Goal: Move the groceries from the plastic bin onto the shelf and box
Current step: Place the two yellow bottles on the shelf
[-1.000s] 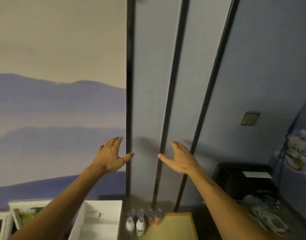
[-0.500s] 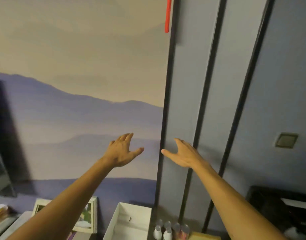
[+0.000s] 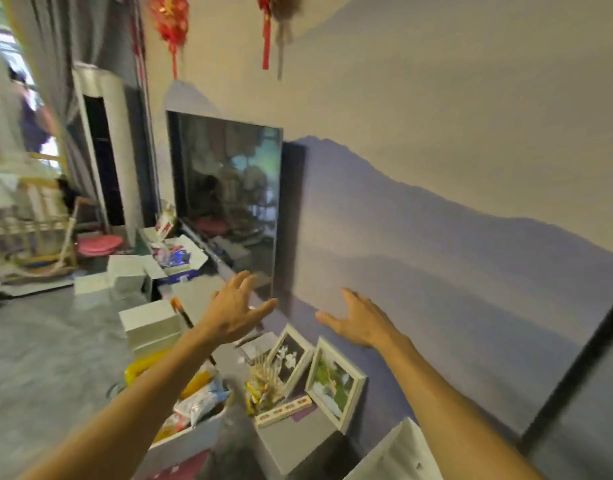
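The groceries (image 3: pixel 201 396) sit heaped in the plastic bin (image 3: pixel 190 439), low on my left under the left forearm. They are soft packets, yellow and white-blue, piled loosely above the rim. Both hands are empty, with fingers spread. The left hand (image 3: pixel 234 310) hangs above and beyond the bin, and the right hand (image 3: pixel 362 323) is up near the wall (image 3: pixel 436 271), well apart from any packet.

My worries, as I judge it:
- **Grip:** the packets look slick and crumpled. A hurried grab from this height could catch only a corner and spill the packets beside it onto the floor.
- **Frames:** two picture frames (image 3: pixel 334 386) lean against the wall near the bin. A sweeping forearm would tip them.
- **Wrong pile:** more snack packets (image 3: pixel 260 393) lie on a grey block (image 3: pixel 298 438) by the frames, easily taken for the bin's load.
- **Targets:** the white box (image 3: pixel 398 455) shows only at the bottom edge, and I cannot tell which surface is the shelf. The view is also smeared, so any drop-off risks missing.
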`<state>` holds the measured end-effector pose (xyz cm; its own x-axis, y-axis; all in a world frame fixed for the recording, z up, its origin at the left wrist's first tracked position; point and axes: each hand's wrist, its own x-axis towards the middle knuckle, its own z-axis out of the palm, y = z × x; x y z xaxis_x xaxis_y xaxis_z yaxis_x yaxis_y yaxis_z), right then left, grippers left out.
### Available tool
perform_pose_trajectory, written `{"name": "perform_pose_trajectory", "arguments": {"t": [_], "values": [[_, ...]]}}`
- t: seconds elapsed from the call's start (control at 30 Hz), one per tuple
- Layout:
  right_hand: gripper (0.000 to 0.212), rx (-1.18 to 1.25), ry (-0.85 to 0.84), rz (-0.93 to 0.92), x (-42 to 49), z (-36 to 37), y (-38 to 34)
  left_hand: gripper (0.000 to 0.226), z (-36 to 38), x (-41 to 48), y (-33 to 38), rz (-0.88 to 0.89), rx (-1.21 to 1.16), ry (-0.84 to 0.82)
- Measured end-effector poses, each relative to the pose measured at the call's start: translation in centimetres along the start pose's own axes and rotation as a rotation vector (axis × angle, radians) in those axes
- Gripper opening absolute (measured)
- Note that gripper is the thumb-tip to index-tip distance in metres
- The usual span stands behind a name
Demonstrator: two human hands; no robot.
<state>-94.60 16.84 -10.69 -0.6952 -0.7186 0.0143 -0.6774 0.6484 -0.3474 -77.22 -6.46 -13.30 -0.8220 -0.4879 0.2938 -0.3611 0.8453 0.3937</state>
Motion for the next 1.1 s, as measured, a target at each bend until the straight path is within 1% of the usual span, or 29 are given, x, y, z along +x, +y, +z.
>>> {"name": "perform_pose_trajectory", "arguments": {"t": [0.13,0.27,0.37,0.47,0.53,0.6,0.63,0.7,0.73,0.77,0.8,0.9,0.93,1.0,1.1], "values": [[0.11,0.004,-0.082,-0.142,7.2,5.8,-8.7,0.104,-1.9,-1.6,-10.9,-0.201,0.051,0.021],[0.108,0.0,-0.175,-0.255,13.5,12.0,-18.0,0.099,-3.4,-2.3,-20.9,-0.358,0.075,0.05],[0.106,-0.015,-0.252,-0.332,17.8,17.0,-23.7,0.099,-4.0,-2.9,-27.5,-0.481,0.078,0.051],[0.092,-0.04,-0.356,-0.413,20.7,21.4,-28.0,0.102,-3.3,-4.2,-33.4,-0.572,0.062,0.007],[0.089,-0.059,-0.404,-0.446,21.8,23.6,-29.5,0.103,-2.3,-5.4,-36.0,-0.624,0.06,-0.023],[0.09,-0.087,-0.469,-0.48,23.7,27.0,-30.8,0.107,-0.5,-6.6,-38.7,-0.723,0.025,-0.04],[0.093,-0.095,-0.506,-0.494,24.9,28.9,-31.3,0.111,0.6,-7.2,-39.7,-0.775,-0.002,-0.034],[0.107,-0.12,-0.571,-0.521,27.6,33.7,-31.9,0.12,3.7,-8.5,-41.1,-0.889,-0.08,0.005],[0.113,-0.143,-0.608,-0.546,29.0,36.5,-32.0,0.123,5.6,-9.2,-41.6,-0.958,-0.138,0.029],[0.114,-0.168,-0.644,-0.579,30.1,39.3,-32.3,0.121,7.8,-10.0,-42.2,-1.035,-0.202,0.055],[0.109,-0.194,-0.693,-0.62,31.2,41.9,-32.7,0.117,10.2,-10.7,-42.5,-1.113,-0.274,0.09],[0.079,-0.261,-0.819,-0.762,33.6,50.2,-33.5,0.11,18.8,-13.0,-43.9,-1.363,-0.481,0.223],[0.075,-0.289,-0.85,-0.817,34.4,53.3,-33.6,0.108,21.9,-13.6,-44.4,-1.439,-0.535,0.267],[0.07,-0.349,-0.916,-0.888,36.2,60.2,-33.1,0.105,27.7,-14.2,-45.7,-1.567,-0.637,0.344],[0.078,-0.437,-0.996,-0.952,38.3,69.3,-31.7,0.109,36.0,-13.9,-48.2,-1.678,-0.692,0.417]]}}
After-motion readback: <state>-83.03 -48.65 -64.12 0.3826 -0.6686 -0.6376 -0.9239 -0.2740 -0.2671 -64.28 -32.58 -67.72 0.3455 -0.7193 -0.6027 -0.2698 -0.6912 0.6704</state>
